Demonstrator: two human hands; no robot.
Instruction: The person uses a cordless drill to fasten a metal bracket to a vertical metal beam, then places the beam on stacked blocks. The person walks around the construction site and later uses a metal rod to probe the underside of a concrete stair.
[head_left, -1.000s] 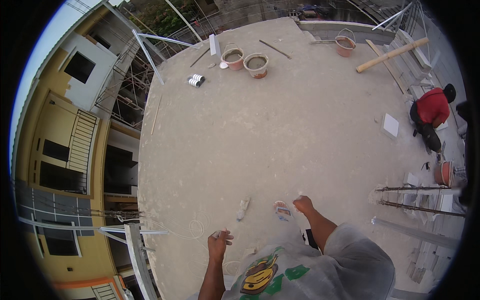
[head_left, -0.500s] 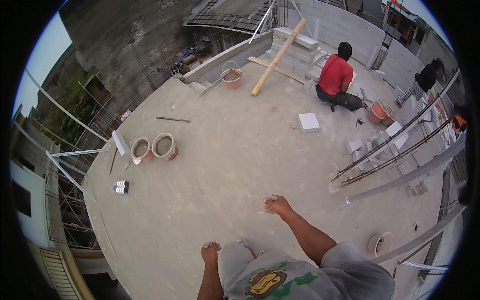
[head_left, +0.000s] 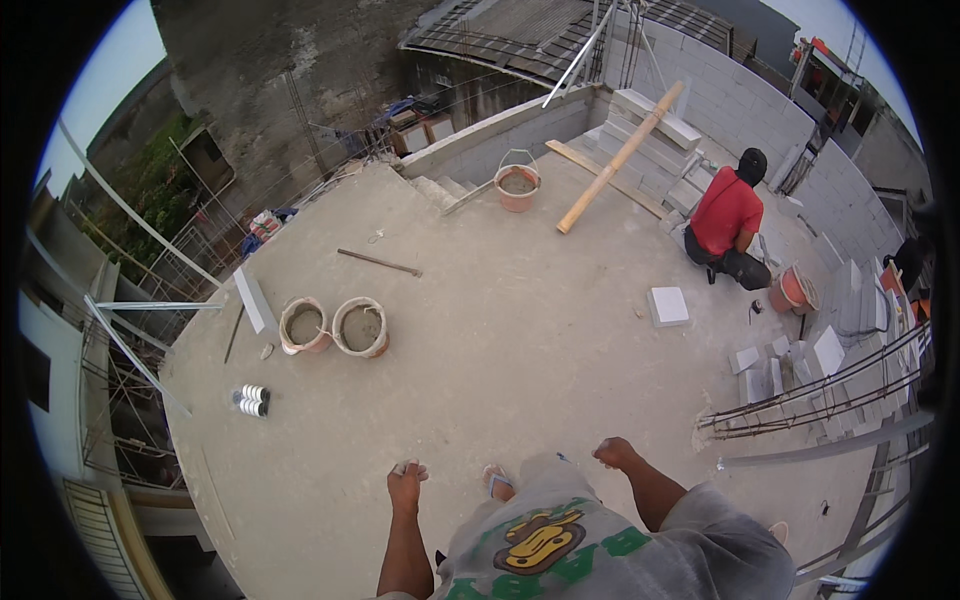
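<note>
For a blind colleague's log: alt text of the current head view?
The wearer's left hand and right hand hang apart above the floor. Two buckets stand ahead left; ahead right, a coworker in red crouches or sits by blocks.

Head camera: wide fisheye, worn high, aimed down and forward over the person's own front.
It is the left one of a side-by-side pair, upright and unmirrored. At the lower edge it looks steeply down on the shirt (head_left: pixel 545 545), the nearest thing, with the left hand (head_left: pixel 405 487) and right hand (head_left: pixel 614 453) just beyond, small in the frame. The floor (head_left: pixel 500 330) fills the middle. The view slants outward past the buckets (head_left: pixel 379 346) to the pole (head_left: pixel 622 160), then the block wall (head_left: pixel 735 90) and roof (head_left: pixel 510 50), farther off. Straight edges bend toward the sides.
</note>
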